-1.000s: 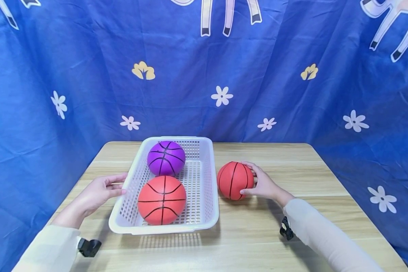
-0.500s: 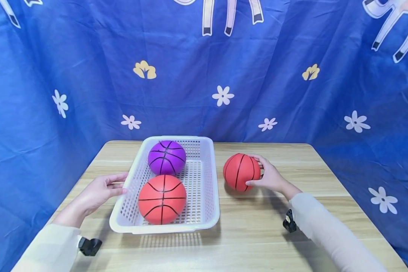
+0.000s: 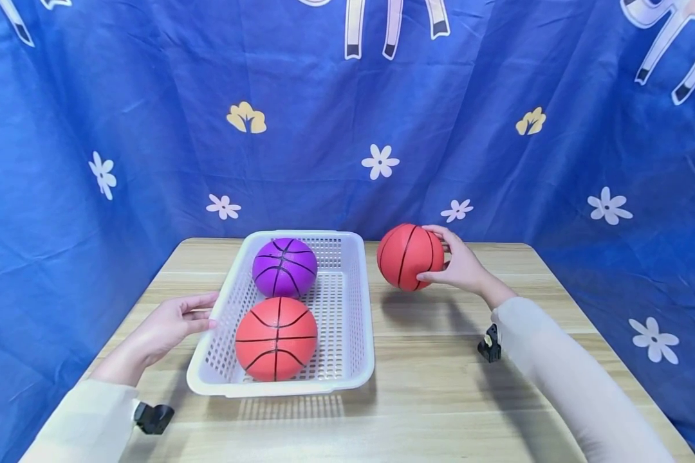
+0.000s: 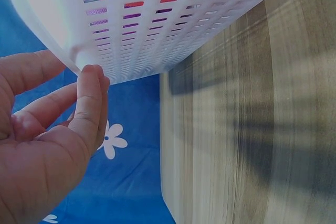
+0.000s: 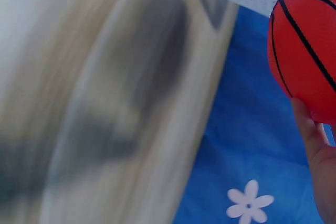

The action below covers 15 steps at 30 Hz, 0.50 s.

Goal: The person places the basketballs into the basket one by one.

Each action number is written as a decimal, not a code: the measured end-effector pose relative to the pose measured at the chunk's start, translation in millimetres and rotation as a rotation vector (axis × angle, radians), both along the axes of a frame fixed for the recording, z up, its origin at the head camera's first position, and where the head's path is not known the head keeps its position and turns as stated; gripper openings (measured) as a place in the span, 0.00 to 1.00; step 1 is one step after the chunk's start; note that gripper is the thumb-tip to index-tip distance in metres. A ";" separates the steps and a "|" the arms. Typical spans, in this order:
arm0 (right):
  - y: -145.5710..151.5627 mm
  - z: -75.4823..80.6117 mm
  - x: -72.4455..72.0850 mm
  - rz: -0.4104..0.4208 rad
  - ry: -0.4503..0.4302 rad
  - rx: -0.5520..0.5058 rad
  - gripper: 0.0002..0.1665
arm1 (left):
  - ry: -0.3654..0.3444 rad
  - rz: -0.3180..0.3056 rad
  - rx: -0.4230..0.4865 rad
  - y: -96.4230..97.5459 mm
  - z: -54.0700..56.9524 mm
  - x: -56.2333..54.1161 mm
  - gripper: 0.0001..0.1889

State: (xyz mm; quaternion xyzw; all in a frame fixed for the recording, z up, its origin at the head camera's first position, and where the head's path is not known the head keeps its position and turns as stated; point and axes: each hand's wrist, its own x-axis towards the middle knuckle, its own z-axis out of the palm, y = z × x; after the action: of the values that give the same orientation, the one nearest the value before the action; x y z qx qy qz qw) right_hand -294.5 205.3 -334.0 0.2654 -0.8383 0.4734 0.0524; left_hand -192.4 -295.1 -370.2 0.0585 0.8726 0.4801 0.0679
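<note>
My right hand (image 3: 464,265) grips a small red basketball (image 3: 404,257) from its right side, thumb in front and fingers behind. The ball is held above the table, its shadow on the wood below it. To the left is a white perforated plastic basket (image 3: 366,334), with a purple basketball (image 3: 284,267) at its far end and an orange-red basketball (image 3: 275,339) at its near end. With thumb and fingers my left hand (image 3: 161,329) pinches the basket's left rim. Its fingertips meet at the rim in the left wrist view, where the fingers (image 4: 88,103) show closely.
A light wooden table (image 3: 440,399) bears the basket. Behind and beside it hangs a blue cloth (image 3: 301,167) with white flowers and animal figures. A black wrist camera (image 3: 153,419) sits on the left sleeve, and another black camera (image 3: 490,343) on the right.
The right hand has lifted the red basketball off the table, moving it farther back and slightly right of where it was. The left hand and the basket have stayed put.
</note>
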 end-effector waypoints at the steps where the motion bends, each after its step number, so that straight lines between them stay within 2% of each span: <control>1: -4.3 6.8 2.3 0.008 0.001 -0.001 0.51 | -0.002 0.001 -0.003 -0.5 0.0 -0.1 0.33; 5: -18.6 19.0 0.4 0.005 -0.017 0.027 0.51 | -0.007 0.003 -0.013 -0.3 -0.7 0.2 0.33; 11: -36.2 7.5 -20.5 0.032 0.005 0.046 0.53 | -0.011 0.005 -0.013 0.2 -1.1 -0.3 0.33; 15: -52.6 6.6 -22.4 0.065 0.018 0.062 0.52 | -0.009 0.005 -0.008 0.1 -1.6 -0.9 0.33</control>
State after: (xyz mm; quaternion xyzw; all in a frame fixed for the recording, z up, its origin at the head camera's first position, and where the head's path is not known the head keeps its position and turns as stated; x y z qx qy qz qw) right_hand -316.9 152.7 -327.4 0.2983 -0.8429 0.4464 0.0365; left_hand -193.4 -295.0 -371.9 0.0539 0.8743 0.4772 0.0708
